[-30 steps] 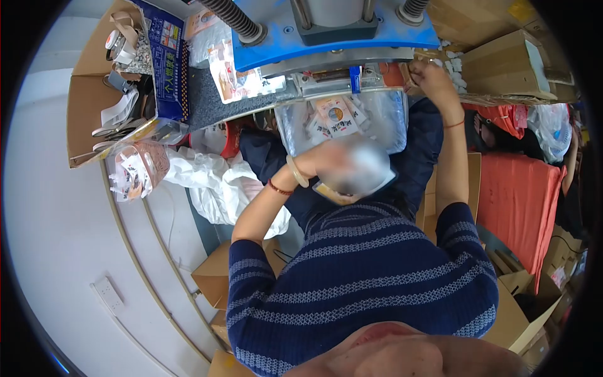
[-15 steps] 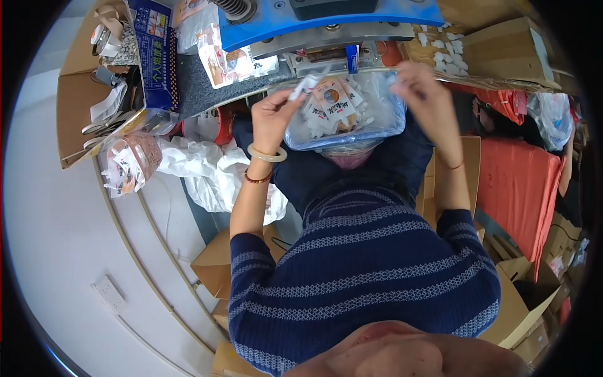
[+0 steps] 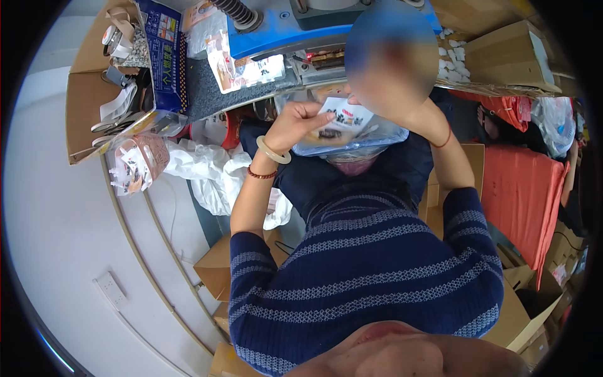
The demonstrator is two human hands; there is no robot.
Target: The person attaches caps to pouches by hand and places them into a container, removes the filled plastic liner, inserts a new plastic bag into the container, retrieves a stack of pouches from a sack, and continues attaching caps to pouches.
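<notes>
Narrow gap on bench (image 3: 202,85) between blue box (image 3: 164,63) and printed pouch (image 3: 250,70).

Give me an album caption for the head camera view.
Left hand holding a printed packet over a plastic-lined tub, right hand close by, partly blurred, beside a blue machine.

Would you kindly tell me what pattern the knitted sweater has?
The sweater is navy with patterned grey stripes, seen best in the head view.
</notes>
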